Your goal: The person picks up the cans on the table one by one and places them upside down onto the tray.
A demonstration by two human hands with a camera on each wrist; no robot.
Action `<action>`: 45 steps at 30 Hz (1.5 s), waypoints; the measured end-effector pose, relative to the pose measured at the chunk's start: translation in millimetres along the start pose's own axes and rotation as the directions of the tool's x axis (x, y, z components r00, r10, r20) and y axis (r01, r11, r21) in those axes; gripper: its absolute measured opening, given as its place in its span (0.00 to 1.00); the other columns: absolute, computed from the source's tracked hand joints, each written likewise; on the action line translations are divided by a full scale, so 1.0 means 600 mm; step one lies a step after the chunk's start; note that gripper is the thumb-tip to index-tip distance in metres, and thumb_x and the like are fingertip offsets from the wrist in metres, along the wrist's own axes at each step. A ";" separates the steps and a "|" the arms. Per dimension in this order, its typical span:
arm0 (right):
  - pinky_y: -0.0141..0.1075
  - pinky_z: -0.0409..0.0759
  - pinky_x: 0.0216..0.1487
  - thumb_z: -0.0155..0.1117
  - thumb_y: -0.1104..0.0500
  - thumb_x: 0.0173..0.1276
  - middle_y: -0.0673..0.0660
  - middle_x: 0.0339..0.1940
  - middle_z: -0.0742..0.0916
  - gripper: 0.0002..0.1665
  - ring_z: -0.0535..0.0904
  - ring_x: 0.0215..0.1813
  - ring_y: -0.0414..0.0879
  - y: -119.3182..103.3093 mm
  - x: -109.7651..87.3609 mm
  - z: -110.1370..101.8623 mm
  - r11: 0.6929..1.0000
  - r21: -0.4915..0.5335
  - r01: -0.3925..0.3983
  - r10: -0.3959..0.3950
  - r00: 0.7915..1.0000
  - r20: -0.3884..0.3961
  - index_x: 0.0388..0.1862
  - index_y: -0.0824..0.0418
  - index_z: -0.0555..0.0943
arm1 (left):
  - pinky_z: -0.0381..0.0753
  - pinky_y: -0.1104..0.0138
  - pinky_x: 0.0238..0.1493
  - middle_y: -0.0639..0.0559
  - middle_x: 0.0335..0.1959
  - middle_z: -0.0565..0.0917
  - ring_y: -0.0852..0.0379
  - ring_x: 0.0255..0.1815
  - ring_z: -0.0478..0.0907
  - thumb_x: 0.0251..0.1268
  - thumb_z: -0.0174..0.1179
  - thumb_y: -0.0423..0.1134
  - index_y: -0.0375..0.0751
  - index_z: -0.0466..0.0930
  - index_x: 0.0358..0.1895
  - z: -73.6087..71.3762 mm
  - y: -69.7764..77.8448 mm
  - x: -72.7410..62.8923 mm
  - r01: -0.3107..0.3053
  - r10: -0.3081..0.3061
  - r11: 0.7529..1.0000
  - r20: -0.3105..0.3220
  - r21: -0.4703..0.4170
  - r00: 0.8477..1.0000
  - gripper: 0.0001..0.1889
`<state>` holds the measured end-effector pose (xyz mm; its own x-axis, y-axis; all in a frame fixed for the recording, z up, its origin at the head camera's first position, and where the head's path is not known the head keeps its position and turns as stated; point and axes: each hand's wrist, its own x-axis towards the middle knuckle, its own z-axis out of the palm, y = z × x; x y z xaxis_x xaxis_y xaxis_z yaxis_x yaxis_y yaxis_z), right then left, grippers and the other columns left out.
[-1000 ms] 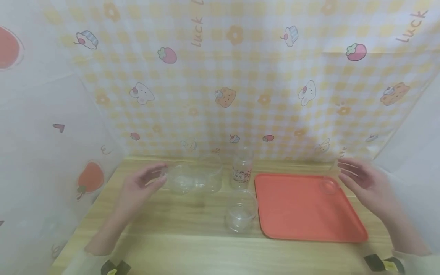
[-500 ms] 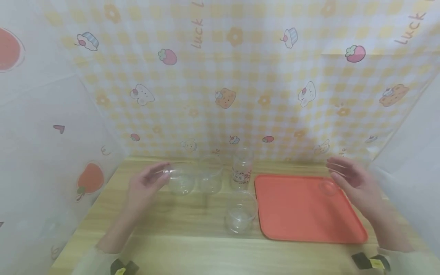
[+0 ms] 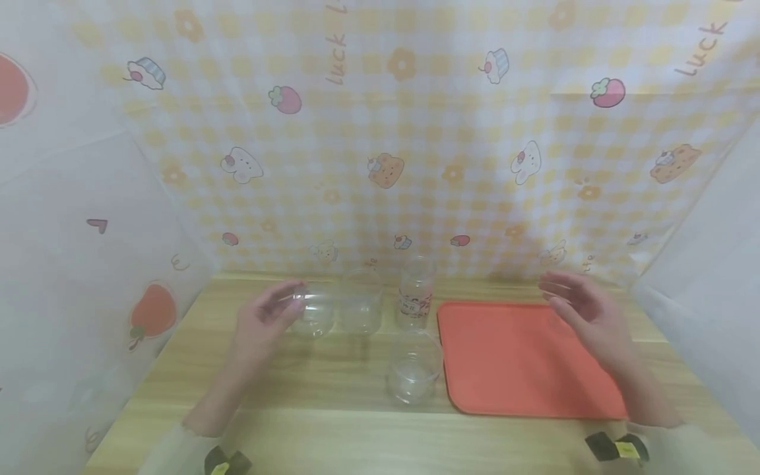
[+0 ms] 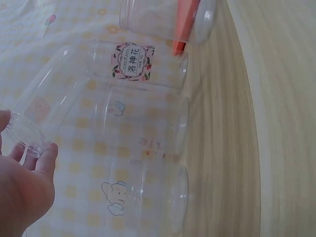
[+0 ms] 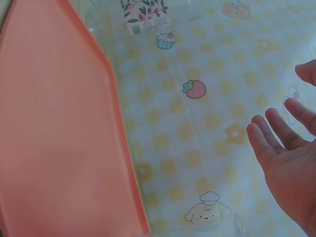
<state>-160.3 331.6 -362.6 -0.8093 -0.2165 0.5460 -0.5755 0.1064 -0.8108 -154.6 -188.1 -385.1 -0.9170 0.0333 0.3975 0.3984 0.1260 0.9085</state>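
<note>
My left hand [image 3: 267,316] is raised above the left of the table, its fingers and thumb gripping one end of a clear plastic jar [image 4: 54,89]. That jar tilts outward from the fingers in the left wrist view. Below and beyond it stand a plain clear jar [image 3: 315,320], a second plain one [image 3: 361,310] and a jar with a pink floral label [image 3: 415,303]. Another clear jar [image 3: 412,379] stands nearer, against the tray's left side. My right hand [image 3: 584,313] hovers over the right part of the red tray [image 3: 505,363], fingers spread and loosely bent, holding nothing.
A clear, see-through edge [image 5: 239,227] shows at the bottom of the right wrist view, beside the tray. Behind the wooden table [image 3: 332,435] rises a yellow checked cloth [image 3: 439,138]. White covered walls [image 3: 119,198] close in both sides.
My left hand has moved to the right with the jar, closer to the standing jars. My right hand has shifted left over the tray. The standing jars have stayed in place.
</note>
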 end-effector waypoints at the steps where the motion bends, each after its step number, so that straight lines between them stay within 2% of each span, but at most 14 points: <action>1: 0.30 0.80 0.56 0.51 0.82 0.71 0.56 0.62 0.83 0.26 0.79 0.63 0.45 0.000 0.001 0.002 1.000 -0.005 -0.002 0.002 1.000 0.000 0.67 0.79 0.69 | 0.82 0.63 0.55 0.37 0.61 0.80 0.49 0.56 0.82 0.72 0.63 0.32 0.35 0.78 0.63 0.002 -0.001 0.001 -0.008 0.008 1.000 0.003 -0.009 1.000 0.18; 4: 0.30 0.79 0.57 0.52 0.82 0.71 0.56 0.62 0.83 0.25 0.79 0.63 0.45 0.000 0.004 0.008 1.000 -0.020 -0.001 0.001 1.000 0.002 0.67 0.78 0.69 | 0.83 0.63 0.55 0.37 0.61 0.80 0.49 0.56 0.82 0.73 0.62 0.31 0.34 0.77 0.63 0.009 -0.001 0.004 -0.028 0.028 1.000 0.013 -0.014 1.000 0.18; 9: 0.31 0.78 0.58 0.53 0.80 0.72 0.56 0.63 0.83 0.25 0.79 0.64 0.46 -0.002 0.011 0.018 1.000 -0.020 -0.004 0.004 1.000 0.005 0.67 0.78 0.69 | 0.83 0.63 0.53 0.37 0.61 0.80 0.51 0.56 0.82 0.72 0.63 0.32 0.33 0.77 0.63 0.026 0.005 0.008 -0.021 0.021 0.999 0.006 -0.030 1.000 0.19; 16: 0.33 0.78 0.61 0.53 0.80 0.72 0.59 0.62 0.82 0.24 0.79 0.63 0.49 -0.004 0.020 0.028 0.999 0.040 0.022 -0.022 1.000 0.011 0.66 0.80 0.69 | 0.83 0.62 0.54 0.36 0.62 0.79 0.52 0.55 0.82 0.71 0.63 0.30 0.33 0.77 0.63 0.042 0.006 0.010 -0.013 0.012 0.998 -0.011 -0.058 1.000 0.19; 20: 0.35 0.79 0.60 0.52 0.81 0.71 0.60 0.61 0.83 0.24 0.79 0.63 0.52 -0.003 0.025 0.039 0.996 0.076 0.056 -0.058 0.998 0.027 0.65 0.82 0.68 | 0.83 0.61 0.54 0.38 0.61 0.80 0.46 0.56 0.81 0.70 0.63 0.29 0.33 0.77 0.62 0.051 0.003 0.011 -0.011 0.010 0.996 -0.015 -0.086 1.000 0.19; 23: 0.36 0.79 0.60 0.52 0.83 0.69 0.61 0.61 0.83 0.24 0.79 0.63 0.52 -0.002 0.028 0.046 0.994 0.082 0.066 -0.068 0.997 0.031 0.64 0.83 0.68 | 0.82 0.60 0.55 0.38 0.62 0.79 0.46 0.58 0.81 0.71 0.63 0.30 0.33 0.77 0.63 0.060 0.003 0.013 -0.021 0.020 0.995 -0.012 -0.102 1.000 0.19; 27: 0.35 0.80 0.60 0.53 0.82 0.70 0.60 0.62 0.82 0.24 0.79 0.64 0.52 -0.002 0.032 0.054 0.996 0.073 0.048 -0.051 0.998 0.038 0.65 0.83 0.68 | 0.81 0.60 0.58 0.40 0.63 0.79 0.49 0.60 0.80 0.72 0.63 0.33 0.34 0.76 0.64 0.072 0.006 0.016 -0.003 0.002 0.992 -0.008 -0.125 1.000 0.20; 34: 0.37 0.79 0.60 0.56 0.81 0.70 0.60 0.64 0.81 0.27 0.77 0.65 0.53 -0.003 0.035 0.075 0.997 0.078 0.006 -0.011 0.998 0.059 0.67 0.80 0.67 | 0.81 0.61 0.58 0.43 0.64 0.78 0.42 0.60 0.78 0.73 0.64 0.39 0.38 0.76 0.65 0.093 0.009 0.019 0.031 -0.032 0.991 -0.007 -0.130 0.999 0.21; 36: 0.37 0.79 0.61 0.57 0.81 0.69 0.62 0.65 0.80 0.28 0.77 0.65 0.52 -0.002 0.036 0.081 0.997 0.082 -0.004 -0.002 0.998 0.065 0.68 0.79 0.67 | 0.81 0.60 0.58 0.45 0.64 0.79 0.42 0.60 0.78 0.73 0.64 0.38 0.38 0.76 0.65 0.098 0.009 0.020 0.020 -0.021 0.988 -0.003 -0.150 1.000 0.21; 41: 0.38 0.79 0.61 0.58 0.80 0.70 0.64 0.66 0.78 0.29 0.75 0.67 0.55 -0.001 0.042 0.095 0.996 0.086 -0.031 0.024 0.997 0.079 0.69 0.77 0.67 | 0.81 0.58 0.58 0.41 0.63 0.79 0.42 0.59 0.79 0.72 0.63 0.33 0.35 0.77 0.63 0.111 0.009 0.024 -0.041 0.041 0.983 -0.001 -0.180 0.999 0.19; 45: 0.39 0.78 0.62 0.59 0.79 0.70 0.62 0.67 0.79 0.30 0.74 0.68 0.56 -0.005 0.047 0.105 0.996 0.086 -0.035 0.026 0.995 0.094 0.70 0.75 0.67 | 0.82 0.59 0.57 0.43 0.62 0.80 0.45 0.58 0.80 0.73 0.62 0.33 0.35 0.78 0.62 0.122 0.010 0.027 -0.069 0.070 0.983 -0.002 -0.170 0.998 0.18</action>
<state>-174.2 264.3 -358.1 -0.8097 -0.3034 0.5023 -0.5350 0.0302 -0.8443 -168.7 -114.2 -382.5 -0.8870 0.0397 0.4601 0.4583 -0.0469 0.8876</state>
